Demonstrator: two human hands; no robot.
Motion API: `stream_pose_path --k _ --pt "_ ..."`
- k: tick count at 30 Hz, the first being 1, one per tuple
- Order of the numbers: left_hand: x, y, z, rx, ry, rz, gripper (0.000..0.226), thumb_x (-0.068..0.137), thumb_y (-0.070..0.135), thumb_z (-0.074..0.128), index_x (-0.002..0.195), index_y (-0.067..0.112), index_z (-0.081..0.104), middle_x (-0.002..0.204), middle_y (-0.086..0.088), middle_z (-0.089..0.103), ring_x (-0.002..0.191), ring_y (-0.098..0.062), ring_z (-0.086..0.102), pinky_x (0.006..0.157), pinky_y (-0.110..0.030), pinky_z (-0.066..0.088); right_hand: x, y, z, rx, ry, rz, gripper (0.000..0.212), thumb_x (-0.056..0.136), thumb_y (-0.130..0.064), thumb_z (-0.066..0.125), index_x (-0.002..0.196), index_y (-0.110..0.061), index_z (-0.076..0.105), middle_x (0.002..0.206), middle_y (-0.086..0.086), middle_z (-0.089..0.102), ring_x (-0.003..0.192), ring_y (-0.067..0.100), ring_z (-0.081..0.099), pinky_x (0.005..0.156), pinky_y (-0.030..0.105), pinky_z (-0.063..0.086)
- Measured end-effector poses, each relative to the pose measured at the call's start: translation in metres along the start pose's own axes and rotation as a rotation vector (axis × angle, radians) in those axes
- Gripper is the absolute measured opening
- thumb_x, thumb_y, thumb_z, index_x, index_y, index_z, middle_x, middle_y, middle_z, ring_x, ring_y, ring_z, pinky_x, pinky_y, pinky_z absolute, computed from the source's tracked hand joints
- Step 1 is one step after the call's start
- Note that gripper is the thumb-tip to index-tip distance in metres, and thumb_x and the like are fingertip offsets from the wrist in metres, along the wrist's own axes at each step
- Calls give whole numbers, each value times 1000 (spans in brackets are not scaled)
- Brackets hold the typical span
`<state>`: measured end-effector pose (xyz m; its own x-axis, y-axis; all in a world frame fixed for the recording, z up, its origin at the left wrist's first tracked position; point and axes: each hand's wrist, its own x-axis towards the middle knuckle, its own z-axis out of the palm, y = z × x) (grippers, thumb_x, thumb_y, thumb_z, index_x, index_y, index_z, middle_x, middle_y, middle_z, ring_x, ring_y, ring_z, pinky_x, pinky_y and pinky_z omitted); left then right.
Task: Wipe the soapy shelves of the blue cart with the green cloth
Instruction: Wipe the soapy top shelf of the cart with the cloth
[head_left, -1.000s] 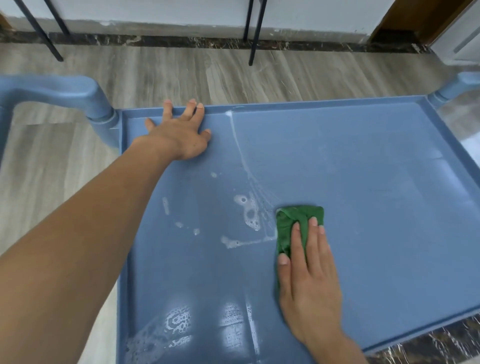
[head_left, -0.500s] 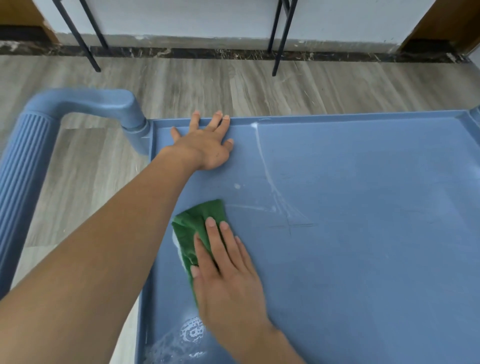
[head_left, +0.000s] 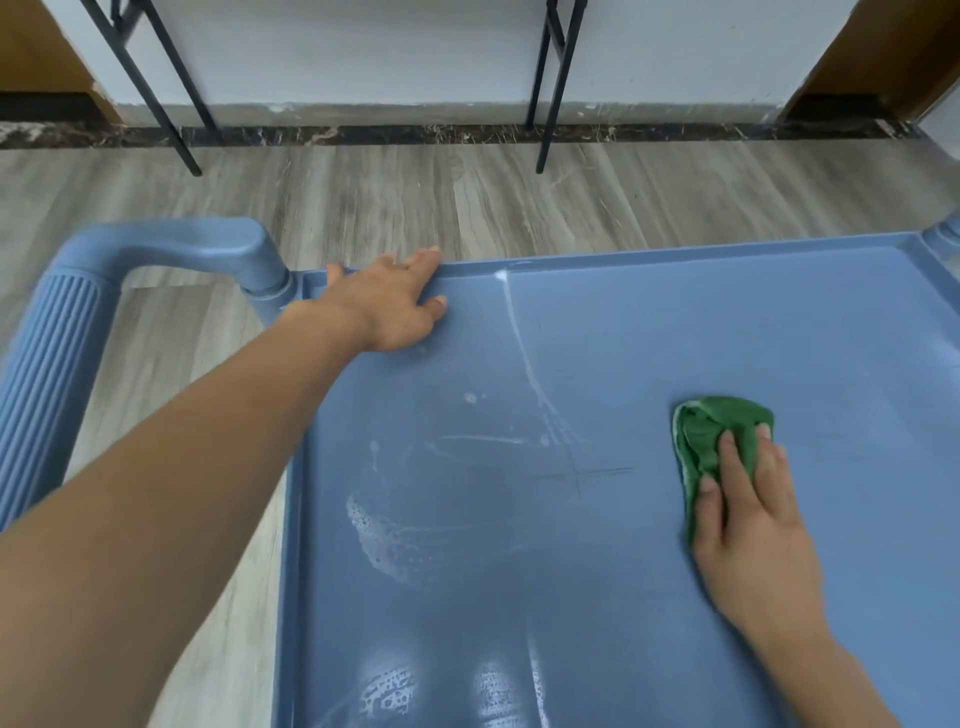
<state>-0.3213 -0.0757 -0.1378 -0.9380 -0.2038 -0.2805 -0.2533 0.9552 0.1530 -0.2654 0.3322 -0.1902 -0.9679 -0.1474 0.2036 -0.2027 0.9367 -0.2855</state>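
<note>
Green cloth (head_left: 722, 436) flat under right hand (head_left: 748, 525)

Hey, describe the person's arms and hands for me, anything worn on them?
Both are bare. The left hand and its long forearm show no sleeve, glove, watch or ring. The right hand is likewise ungloved, with a bare wrist and short, unpainted nails. No sleeve reaches into view on either arm.

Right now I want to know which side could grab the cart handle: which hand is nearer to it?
Left. The left hand rests on the shelf's far rim beside the cart handle; the right hand presses the green cloth across the shelf.
</note>
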Motion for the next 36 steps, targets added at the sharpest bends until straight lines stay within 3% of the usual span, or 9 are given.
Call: stream_pose_path --k 5,12,18,22,26,30,36 --pt "0 -40 11 39 -34 -75 69 97 62 26 154 46 -9 166 24 -7 155 -35 -3 117 -69 -1 4 -61 24 0 59 -85 49 96 -16 43 137 9 52 154 32 31 143 46 33 114 54 35" --pt "7 -43 12 10 -57 -75 69 93 65 20 153 49 -11 166 25 -9 155 -35 -6 117 -69 -5 -33 -186 48 66 -73 -400 51 95 -23 54 142 -4 53 157 20 34 146 36 33 114 47 38" --pt "3 -40 15 -33 -44 -75 64 98 58 20 153 49 -11 165 26 -10 155 -33 -9 116 -68 -11 -71 -167 32 177 -84 -616 45 91 -30 56 130 -11 66 150 11 48 140 28 45 103 41 49" --pt "5 -35 12 -43 -32 -89 62 99 55 20 155 48 -7 166 24 -6 155 -34 -7 116 -69 -10 -51 -106 20 124 -17 -556 46 89 -28 54 127 -5 66 145 18 51 133 36 52 101 46 45" --pt "3 -29 9 -46 -34 -94 60 102 52 21 157 45 -3 167 22 -3 155 -34 -6 117 -68 -9 5 -78 25 89 -61 -391 51 96 -26 44 137 2 55 154 22 39 141 38 41 112 50 37" --pt "3 -27 8 -60 -9 -94 60 103 48 21 158 43 -2 167 21 -3 155 -33 -7 117 -67 -10 73 -108 48 38 -105 -267 47 100 -16 46 142 4 48 159 23 30 147 38 31 121 47 26" --pt "3 -29 13 -111 -1 -99 59 102 51 16 157 46 -2 167 24 -3 155 -31 -13 116 -65 -18 131 -187 79 48 -151 -143 57 103 -23 35 154 -1 26 164 22 10 153 35 9 125 40 6"
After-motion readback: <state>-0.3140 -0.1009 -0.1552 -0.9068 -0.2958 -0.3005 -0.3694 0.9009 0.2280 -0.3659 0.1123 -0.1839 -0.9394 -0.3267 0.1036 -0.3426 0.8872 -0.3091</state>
